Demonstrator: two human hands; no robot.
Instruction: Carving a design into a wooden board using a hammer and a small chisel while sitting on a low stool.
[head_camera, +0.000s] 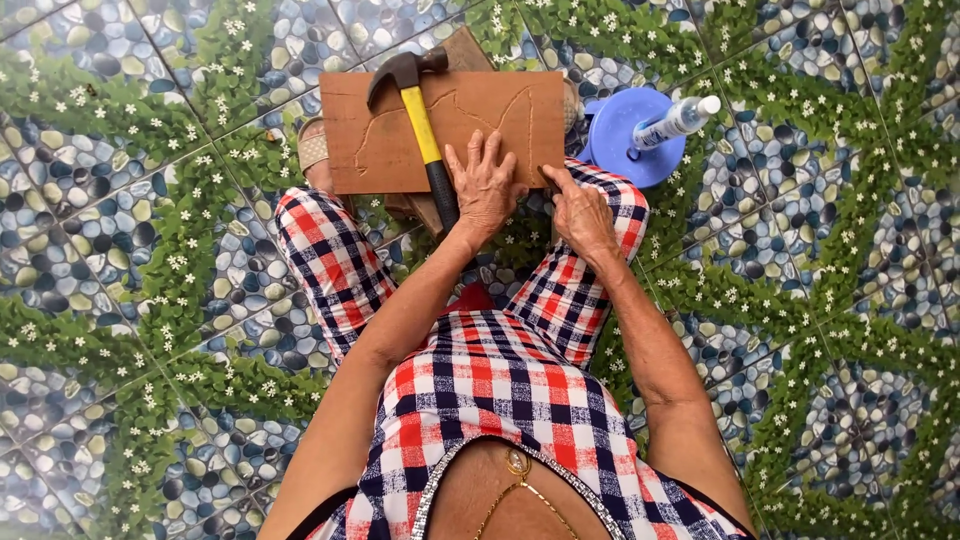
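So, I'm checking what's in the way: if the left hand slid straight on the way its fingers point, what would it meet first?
Likely nothing on the board: the left hand lies flat on it, fingers pointing to its far edge. The hammer lies just to its left, apparently clear.

Left hand (485, 185) covers the yellow-and-black hammer handle's (428, 140) lower end. Brown wooden board (400, 150) hides most of a sandalled foot (313, 150). I can't make out what the right hand's fingertips (552, 176) pinch.

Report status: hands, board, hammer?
Left hand flat on brown wooden board. Right hand pinching at board's lower edge. Yellow-handled claw hammer lying on board, untouched.
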